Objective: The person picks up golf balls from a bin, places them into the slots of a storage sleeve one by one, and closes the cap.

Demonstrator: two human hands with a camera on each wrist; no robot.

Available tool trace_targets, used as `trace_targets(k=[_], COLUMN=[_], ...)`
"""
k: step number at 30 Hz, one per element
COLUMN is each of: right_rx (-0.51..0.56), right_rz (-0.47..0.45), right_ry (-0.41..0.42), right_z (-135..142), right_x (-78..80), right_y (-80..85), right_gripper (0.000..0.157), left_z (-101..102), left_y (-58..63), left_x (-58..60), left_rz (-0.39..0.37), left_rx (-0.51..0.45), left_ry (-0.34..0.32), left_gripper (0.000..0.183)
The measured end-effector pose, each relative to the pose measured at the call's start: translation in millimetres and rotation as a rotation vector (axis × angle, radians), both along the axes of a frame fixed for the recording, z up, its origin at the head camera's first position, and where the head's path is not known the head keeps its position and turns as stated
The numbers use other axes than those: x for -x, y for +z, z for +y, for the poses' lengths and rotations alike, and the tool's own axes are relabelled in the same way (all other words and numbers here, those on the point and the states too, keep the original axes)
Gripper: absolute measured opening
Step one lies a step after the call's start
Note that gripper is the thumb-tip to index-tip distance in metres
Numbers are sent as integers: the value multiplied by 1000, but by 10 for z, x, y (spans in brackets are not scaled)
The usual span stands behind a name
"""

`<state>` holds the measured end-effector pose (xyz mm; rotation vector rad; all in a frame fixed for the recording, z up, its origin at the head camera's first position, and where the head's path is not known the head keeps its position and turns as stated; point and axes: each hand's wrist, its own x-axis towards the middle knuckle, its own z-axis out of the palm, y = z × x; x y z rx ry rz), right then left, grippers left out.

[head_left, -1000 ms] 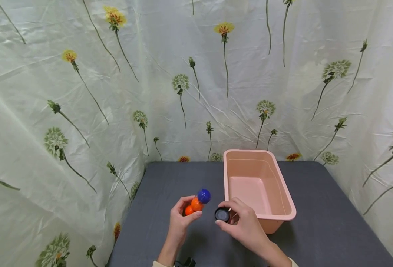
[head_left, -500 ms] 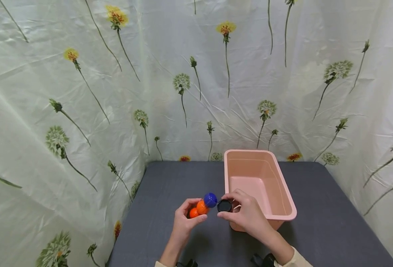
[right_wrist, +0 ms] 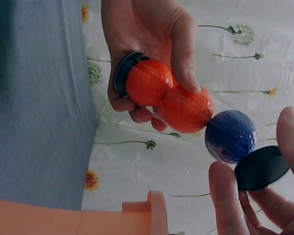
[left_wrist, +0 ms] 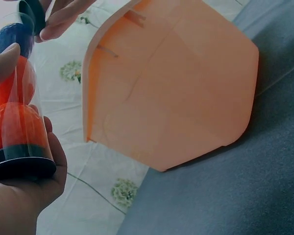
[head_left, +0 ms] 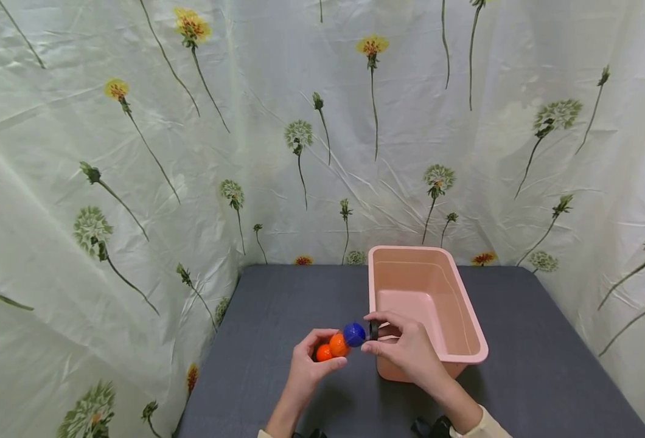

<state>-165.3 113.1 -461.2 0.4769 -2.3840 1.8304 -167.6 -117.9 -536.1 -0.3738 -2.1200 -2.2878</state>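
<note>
In the head view my left hand (head_left: 306, 368) grips a clear tube (left_wrist: 30, 115) with a black end cap (left_wrist: 24, 167) at its base. Two orange golf balls (right_wrist: 188, 108) and one blue golf ball (right_wrist: 230, 136) lie in a row inside it, the blue one farthest from that base. The tube tilts toward my right hand (head_left: 412, 350), which pinches a round black lid (right_wrist: 262, 168) between thumb and fingers. In the right wrist view the lid sits right at the blue ball's end of the tube.
A pink plastic tub (head_left: 374, 292) stands on the dark grey table (head_left: 295, 292), just behind and beside my right hand. A flower-printed curtain (head_left: 268, 152) hangs around the back and sides of the table.
My left hand has moved right with the tube, tipping it flatter. My right hand has turned the black lid from face-on to edge-on and brought it to the tube's end.
</note>
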Motion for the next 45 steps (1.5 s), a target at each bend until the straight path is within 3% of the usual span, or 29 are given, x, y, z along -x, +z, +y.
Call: trace_targets(k=[2, 9, 14, 25, 33, 45], right_rx=[-20, -200, -329, -433, -463, -559], right_rz=[50, 210, 282, 313, 265, 282], right_ry=[10, 32, 53, 64, 10, 75], right_z=[-9, 67, 109, 98, 73, 68], right_x=[-12, 95, 124, 128, 110, 110], right_y=[74, -7, 37, 73, 58, 97], right_gripper=[47, 50, 52, 54, 52, 59], left_z=[18, 48, 58, 79, 102, 85], left_y=[-4, -16, -24, -30, -40, -75], left_x=[5, 9, 16, 19, 7, 15], left_rz=[1, 2, 26, 30, 30, 29], left_rx=[13, 50, 71, 111, 105, 106], left_ry=[-12, -33, -33, -34, -32, -45], left_gripper=[45, 46, 47, 50, 48, 45])
